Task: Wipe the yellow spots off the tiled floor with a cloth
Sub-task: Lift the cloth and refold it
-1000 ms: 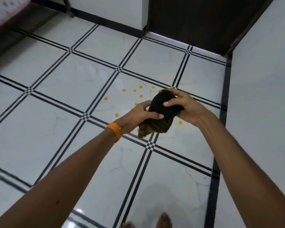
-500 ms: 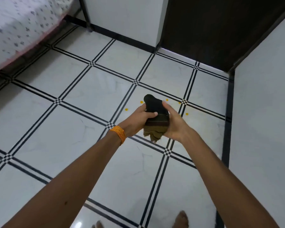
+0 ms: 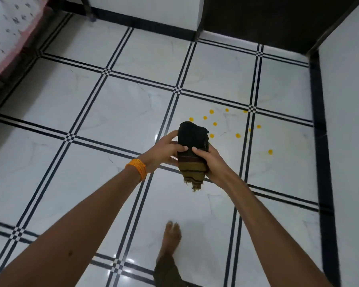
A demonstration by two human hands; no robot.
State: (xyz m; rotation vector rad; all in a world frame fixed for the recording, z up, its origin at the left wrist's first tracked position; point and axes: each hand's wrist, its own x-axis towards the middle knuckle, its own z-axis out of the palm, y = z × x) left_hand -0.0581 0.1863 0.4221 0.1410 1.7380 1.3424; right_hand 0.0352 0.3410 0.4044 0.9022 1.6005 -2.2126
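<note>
Both the left hand (image 3: 167,149) and right hand (image 3: 210,162) are closed around the folded cloth (image 3: 192,151), held in the air above the floor (image 3: 120,112) near the spots (image 3: 215,123); soft and light, it looks best gripped as a wad.

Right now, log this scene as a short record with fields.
cloth: dark, folded, olive fringed end hanging down, held above the floor
left hand: gripping the cloth's left side
right hand: gripping the cloth's right side
spots: yellow, scattered on the tile beyond and right of the cloth, not yet wiped
floor: white tiles with black lines
foot: bare, on the floor below the hands
</note>
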